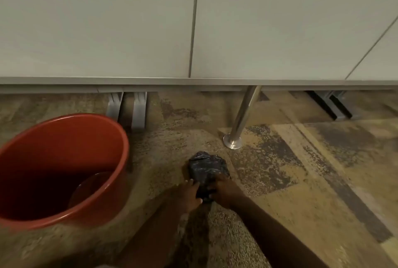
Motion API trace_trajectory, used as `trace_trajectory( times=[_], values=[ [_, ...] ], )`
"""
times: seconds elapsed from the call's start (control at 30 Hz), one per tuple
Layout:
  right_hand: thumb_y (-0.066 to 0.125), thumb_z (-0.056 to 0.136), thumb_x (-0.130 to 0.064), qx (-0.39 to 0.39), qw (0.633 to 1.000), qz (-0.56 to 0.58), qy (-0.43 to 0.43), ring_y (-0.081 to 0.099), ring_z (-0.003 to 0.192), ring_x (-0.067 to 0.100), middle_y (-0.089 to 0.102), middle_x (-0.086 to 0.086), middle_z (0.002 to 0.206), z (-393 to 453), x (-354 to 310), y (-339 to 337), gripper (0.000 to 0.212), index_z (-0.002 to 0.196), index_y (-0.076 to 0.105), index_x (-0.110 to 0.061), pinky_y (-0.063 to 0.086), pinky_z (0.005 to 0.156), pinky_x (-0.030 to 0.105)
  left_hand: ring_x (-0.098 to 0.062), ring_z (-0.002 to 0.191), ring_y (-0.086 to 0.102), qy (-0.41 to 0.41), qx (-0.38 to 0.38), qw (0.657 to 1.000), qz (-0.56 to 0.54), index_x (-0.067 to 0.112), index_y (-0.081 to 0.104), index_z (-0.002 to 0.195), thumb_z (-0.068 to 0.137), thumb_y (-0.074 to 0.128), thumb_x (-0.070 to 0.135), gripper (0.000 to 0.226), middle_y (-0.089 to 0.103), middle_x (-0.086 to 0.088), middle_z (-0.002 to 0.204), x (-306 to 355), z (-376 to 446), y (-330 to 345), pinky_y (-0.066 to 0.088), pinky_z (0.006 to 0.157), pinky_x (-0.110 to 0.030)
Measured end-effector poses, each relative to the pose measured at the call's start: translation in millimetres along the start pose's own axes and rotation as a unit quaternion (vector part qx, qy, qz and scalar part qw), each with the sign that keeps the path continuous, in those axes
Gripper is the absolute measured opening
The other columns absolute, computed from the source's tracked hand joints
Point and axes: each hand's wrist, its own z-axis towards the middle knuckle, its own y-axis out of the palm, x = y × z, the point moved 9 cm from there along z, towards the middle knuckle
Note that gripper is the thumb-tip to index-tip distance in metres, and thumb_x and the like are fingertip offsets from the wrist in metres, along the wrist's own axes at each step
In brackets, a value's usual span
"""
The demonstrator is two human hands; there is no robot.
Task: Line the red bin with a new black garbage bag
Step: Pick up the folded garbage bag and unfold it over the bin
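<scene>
**A:** What does the red bin (64, 138) hold?

**B:** No liner and no rubbish that I can see — only bare red walls and a shadowed bottom. It stands upright on the carpet (280, 181) at the left, mouth open to the camera.

**A:** And around it?

**B:** A pale counter (150, 81) edge runs across behind, with light panels above it. Two grey brackets (127, 108) sit under the edge just behind the bin, a shiny metal leg (243, 117) slants down to a round foot on the carpet, and dark brackets (331, 104) show farther right. Nothing lies between the bin and the bag.

**A:** Where is the black garbage bag (205, 169)?

**B:** On the carpet to the right of the bin and apart from it, near the foot of the leg. It is folded into a compact bundle, its long axis running away from the person toward the counter.

**A:** The hands?

**B:** Both are at its near end. The left hand (189, 194) has its fingers curled onto the near left edge; the right hand (224, 190) is closed over the near right corner, gripping the plastic.
</scene>
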Motion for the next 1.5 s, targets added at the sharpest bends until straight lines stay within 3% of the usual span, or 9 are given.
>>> trace_trajectory(
  times=[0.2, 0.5, 0.6, 0.73, 0.9, 1.0, 1.2, 1.33, 1.5],
  values=[
    [0.054, 0.096, -0.036, -0.102, 0.994, -0.046, 0.001, -0.001, 0.154, 0.038, -0.001, 0.013, 0.168, 23, 6, 47, 0.046, 0.141, 0.05, -0.043, 0.018, 0.121, 0.057, -0.037, 0.156, 0.004, -0.047, -0.034, 0.988, -0.142, 0.029, 0.018, 0.16, 0.104, 0.043, 0.04, 0.062, -0.002, -0.011, 0.17, -4, 25, 32, 0.018, 0.126, -0.049],
    [0.057, 0.094, -0.027, 0.058, 0.997, -0.055, 0.0, 0.031, 0.148, 0.024, 0.038, 0.002, 0.159, 26, 5, 22, 0.047, 0.139, 0.056, -0.016, 0.034, 0.118, 0.041, -0.027, 0.154, 0.021, -0.101, 0.057, 0.954, -0.277, 0.012, 0.027, 0.158, 0.103, 0.043, 0.042, 0.064, 0.017, -0.006, 0.169, -15, 30, 26, 0.026, 0.121, -0.039],
    [0.059, 0.091, -0.019, 0.148, 0.986, -0.073, -0.01, 0.06, 0.125, 0.023, 0.063, 0.005, 0.138, 17, -2, -3, 0.034, 0.124, 0.067, -0.016, 0.051, 0.095, 0.031, -0.024, 0.156, 0.016, -0.085, 0.099, 0.955, -0.266, 0.013, 0.034, 0.155, 0.103, 0.044, 0.039, 0.059, 0.021, -0.006, 0.168, -17, 27, 10, 0.023, 0.124, -0.039],
    [0.068, 0.085, -0.018, 0.225, 0.973, -0.044, -0.003, 0.072, 0.082, 0.017, 0.075, -0.002, 0.098, 1, -11, -48, 0.023, 0.106, 0.073, -0.025, 0.043, 0.063, 0.02, -0.023, 0.154, 0.025, -0.054, 0.196, 0.94, -0.274, 0.015, 0.041, 0.152, 0.101, 0.052, 0.031, 0.054, 0.036, -0.005, 0.162, -11, 11, -31, 0.027, 0.123, -0.038],
    [0.063, 0.09, -0.025, 0.288, 0.957, 0.021, -0.02, 0.07, 0.084, 0.02, 0.074, 0.0, 0.099, -9, -38, -122, 0.027, 0.117, 0.061, -0.028, 0.046, 0.063, 0.024, -0.025, 0.131, 0.058, -0.022, 0.317, 0.864, -0.391, 0.012, 0.051, 0.146, 0.09, 0.07, 0.023, 0.06, 0.06, -0.006, 0.144, -4, -35, -106, 0.049, 0.108, -0.04],
    [0.06, 0.092, -0.026, 0.318, 0.945, 0.061, -0.037, 0.071, 0.084, 0.022, 0.075, 0.0, 0.098, -16, -63, -172, 0.028, 0.119, 0.055, -0.029, 0.05, 0.063, 0.026, -0.023, 0.101, 0.071, -0.016, 0.377, 0.843, -0.384, 0.014, 0.074, 0.114, 0.086, 0.073, 0.023, 0.029, 0.076, -0.004, 0.111, -6, -71, -162, 0.058, 0.088, -0.037],
    [0.063, 0.09, -0.023, 0.358, 0.922, 0.077, -0.13, 0.07, 0.092, 0.018, 0.076, -0.005, 0.099, -25, -148, -272, 0.016, 0.104, 0.071, -0.028, 0.046, 0.075, 0.024, -0.021, 0.074, 0.063, 0.06, 0.429, 0.824, -0.366, 0.0, 0.073, 0.082, 0.093, 0.06, 0.009, 0.02, 0.07, -0.013, 0.079, -27, -144, -268, 0.05, 0.069, -0.038],
    [0.061, 0.087, -0.014, 0.375, 0.897, 0.102, -0.21, 0.068, 0.09, 0.024, 0.074, 0.002, 0.092, -33, -220, -332, 0.013, 0.092, 0.071, -0.02, 0.05, 0.079, 0.032, -0.012, 0.063, 0.046, 0.126, 0.428, 0.838, -0.314, 0.015, 0.055, 0.063, 0.098, 0.057, 0.008, 0.036, 0.051, -0.006, 0.061, -42, -202, -323, 0.031, 0.06, -0.029],
    [0.056, 0.094, -0.017, 0.454, 0.838, 0.185, -0.242, 0.061, 0.096, 0.018, 0.067, 0.0, 0.104, -45, -290, -368, 0.018, 0.108, 0.067, -0.018, 0.049, 0.087, 0.033, -0.012, 0.062, 0.041, 0.081, 0.457, 0.797, -0.387, 0.015, 0.053, 0.061, 0.1, 0.054, 0.019, 0.039, 0.049, -0.003, 0.061, -99, -267, -351, 0.032, 0.058, -0.029]
  ],
)
